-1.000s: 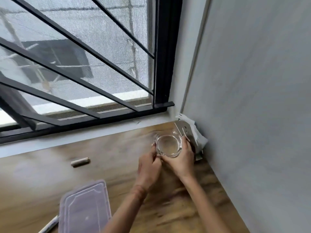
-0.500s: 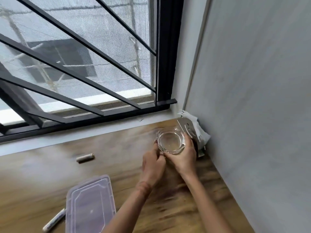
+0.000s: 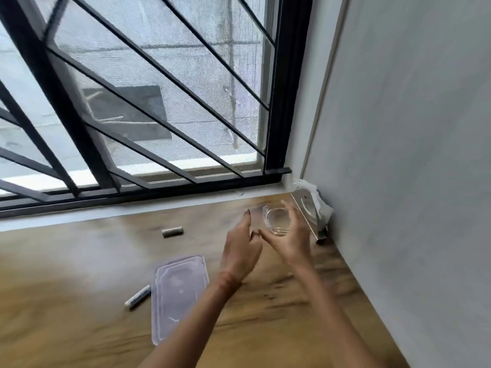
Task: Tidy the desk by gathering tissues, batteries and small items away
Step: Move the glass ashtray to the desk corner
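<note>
A small clear glass bowl (image 3: 277,221) sits near the desk's far right corner. My right hand (image 3: 292,243) cups it, thumb in front and fingers behind. Just left of the bowl is my left hand (image 3: 240,251), its fingers apart and holding nothing. A crumpled white tissue (image 3: 317,201) is wedged in the corner behind a tilted metal plate (image 3: 305,212). One battery (image 3: 172,231) lies near the window sill. A second white battery (image 3: 138,300) lies beside a clear plastic lid (image 3: 180,293).
The wooden desk (image 3: 79,301) meets a grey wall (image 3: 411,181) on the right and a barred window (image 3: 159,115) at the back. The lid lies flat at front centre.
My left hand has let go of the glass bowl and opened, drawing back to the left. The right hand stays around the bowl. The view has shifted.
</note>
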